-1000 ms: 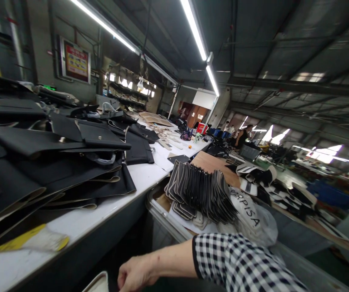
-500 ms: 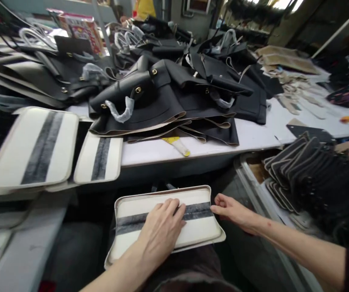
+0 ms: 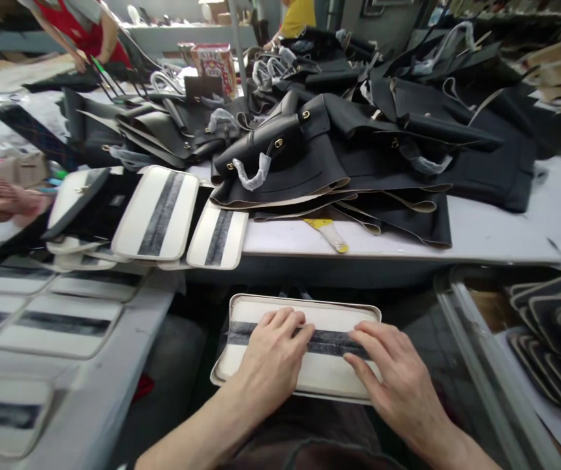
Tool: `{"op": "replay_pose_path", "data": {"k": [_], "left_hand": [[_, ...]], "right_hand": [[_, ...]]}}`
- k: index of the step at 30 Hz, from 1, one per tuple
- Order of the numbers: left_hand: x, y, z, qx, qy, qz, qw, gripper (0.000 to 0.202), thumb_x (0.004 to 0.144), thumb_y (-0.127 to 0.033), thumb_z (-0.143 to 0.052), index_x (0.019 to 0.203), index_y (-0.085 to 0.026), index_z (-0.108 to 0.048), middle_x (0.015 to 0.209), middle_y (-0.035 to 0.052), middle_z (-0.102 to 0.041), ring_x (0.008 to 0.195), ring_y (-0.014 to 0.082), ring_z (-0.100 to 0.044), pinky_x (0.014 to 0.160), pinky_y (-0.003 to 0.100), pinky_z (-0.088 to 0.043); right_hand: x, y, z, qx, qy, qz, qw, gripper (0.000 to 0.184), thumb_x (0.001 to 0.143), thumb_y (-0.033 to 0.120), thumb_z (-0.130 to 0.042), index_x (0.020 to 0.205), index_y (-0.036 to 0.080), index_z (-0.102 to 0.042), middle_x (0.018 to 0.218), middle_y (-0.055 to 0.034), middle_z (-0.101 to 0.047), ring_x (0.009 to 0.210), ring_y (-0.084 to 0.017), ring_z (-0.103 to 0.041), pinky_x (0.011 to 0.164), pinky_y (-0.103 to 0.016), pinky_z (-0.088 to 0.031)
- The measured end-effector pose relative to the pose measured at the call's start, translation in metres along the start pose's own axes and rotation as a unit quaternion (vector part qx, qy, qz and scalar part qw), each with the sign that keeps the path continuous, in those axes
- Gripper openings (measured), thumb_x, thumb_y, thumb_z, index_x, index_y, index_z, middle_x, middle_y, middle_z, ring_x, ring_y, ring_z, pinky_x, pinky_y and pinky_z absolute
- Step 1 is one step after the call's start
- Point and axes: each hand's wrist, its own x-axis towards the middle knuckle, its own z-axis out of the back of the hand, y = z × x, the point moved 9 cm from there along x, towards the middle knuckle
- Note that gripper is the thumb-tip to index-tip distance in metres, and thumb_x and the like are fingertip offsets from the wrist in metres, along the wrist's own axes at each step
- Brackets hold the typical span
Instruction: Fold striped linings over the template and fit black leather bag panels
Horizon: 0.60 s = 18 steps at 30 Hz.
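- Our left hand (image 3: 273, 356) and right hand (image 3: 395, 378) both lie flat on one cream panel (image 3: 324, 377), palms down and fingers spread. Neither hand closes around anything.
- The panel rests on our lap, just below the front edge of the bench (image 3: 481, 228), tilted slightly down to the right.
- A dark stripe (image 3: 327, 341) runs along its length, and the fingertips of both hands sit on it. We judge the stripe already in place and being pressed or smoothed. We cannot tell how well it holds.
- Done, as far as we see: two striped panels (image 3: 158, 212) lean side by side at the bench's left end, and at least five more lie flat on the side table (image 3: 114, 391) to our left. These are blurred, so the count is a minimum.
- Left: we see no cream panel without a stripe, so we cannot judge how many remain.
- Counts: one panel under the hands, and one yellow-handled tool (image 3: 327, 232) on the bench under the edge of the black heap.
- The heap of black bag parts (image 3: 359, 163) is too tangled to count.
- One row of dark pieces (image 3: 549, 313) stands on edge in a bin at right.
- Two other people stand at the far side, one in red (image 3: 79, 32) and one in yellow (image 3: 297, 16).
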Motion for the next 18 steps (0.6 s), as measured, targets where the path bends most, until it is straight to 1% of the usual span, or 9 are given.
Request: {"op": "replay_pose_path", "data": {"k": [2,4,7,10,14,16,18], "left_hand": [[-0.007,0.008,0.006,0.009,-0.003,0.038,0.999,0.029,0.09,-0.016,-0.052,0.119,-0.022,-0.056,0.121,0.0057,-0.056,0.113,0.0242,-0.05,0.098,0.042,-0.046],[-0.013,0.015,0.008,-0.005,-0.006,0.057,0.998,0.031,0.091,-0.017,-0.052,0.122,-0.022,-0.054,0.126,0.0059,-0.053,0.117,0.0219,-0.048,0.103,0.038,-0.044],[-0.016,0.021,0.007,-0.009,-0.001,0.063,0.998,0.033,0.093,-0.02,-0.051,0.125,-0.022,-0.052,0.127,0.0053,-0.052,0.12,0.02,-0.047,0.106,0.034,-0.042],[-0.012,0.02,0.004,0.008,0.019,0.056,0.998,0.033,0.093,-0.02,-0.05,0.126,-0.023,-0.05,0.125,0.005,-0.053,0.118,0.0204,-0.048,0.102,0.035,-0.045],[-0.003,0.017,-0.002,0.052,0.044,0.03,0.997,0.023,0.097,-0.023,-0.043,0.117,-0.021,-0.055,0.115,0.0069,-0.056,0.107,0.0235,-0.054,0.092,0.04,-0.05],[-0.002,0.019,-0.006,0.068,0.042,0.019,0.997,0.023,0.097,-0.025,-0.045,0.117,-0.021,-0.055,0.112,0.0072,-0.058,0.103,0.0245,-0.055,0.089,0.042,-0.051],[-0.005,0.022,-0.006,0.065,0.021,0.007,0.998,0.028,0.095,-0.028,-0.05,0.123,-0.022,-0.053,0.117,0.0072,-0.057,0.108,0.0247,-0.054,0.092,0.043,-0.048]], "right_hand": [[0.009,0.015,-0.018,-0.019,0.056,0.037,0.998,0.028,0.094,0.023,-0.054,0.122,0.019,-0.053,0.119,-0.0092,-0.057,0.105,-0.024,-0.052,0.091,-0.039,-0.041],[0.014,0.02,-0.037,-0.042,0.096,0.052,0.993,0.027,0.094,0.023,-0.053,0.121,0.018,-0.055,0.118,-0.009,-0.058,0.101,-0.025,-0.053,0.087,-0.039,-0.04],[0.016,0.018,-0.053,-0.064,0.114,0.052,0.99,0.024,0.092,0.023,-0.052,0.116,0.019,-0.058,0.116,-0.0082,-0.06,0.098,-0.026,-0.053,0.084,-0.041,-0.039],[0.015,0.016,-0.056,-0.066,0.105,0.048,0.991,0.025,0.092,0.023,-0.05,0.116,0.018,-0.058,0.117,-0.0087,-0.06,0.099,-0.026,-0.053,0.086,-0.041,-0.038],[0.013,0.016,-0.055,-0.071,0.108,0.035,0.991,0.026,0.092,0.025,-0.051,0.116,0.018,-0.059,0.118,-0.0086,-0.059,0.1,-0.026,-0.052,0.087,-0.041,-0.038],[0.012,0.016,-0.055,-0.069,0.115,0.026,0.991,0.026,0.091,0.027,-0.053,0.115,0.019,-0.059,0.118,-0.0076,-0.059,0.101,-0.026,-0.052,0.088,-0.041,-0.038],[0.012,0.016,-0.053,-0.066,0.115,0.017,0.991,0.026,0.09,0.027,-0.054,0.115,0.02,-0.059,0.118,-0.007,-0.059,0.102,-0.026,-0.052,0.089,-0.04,-0.038]]}}
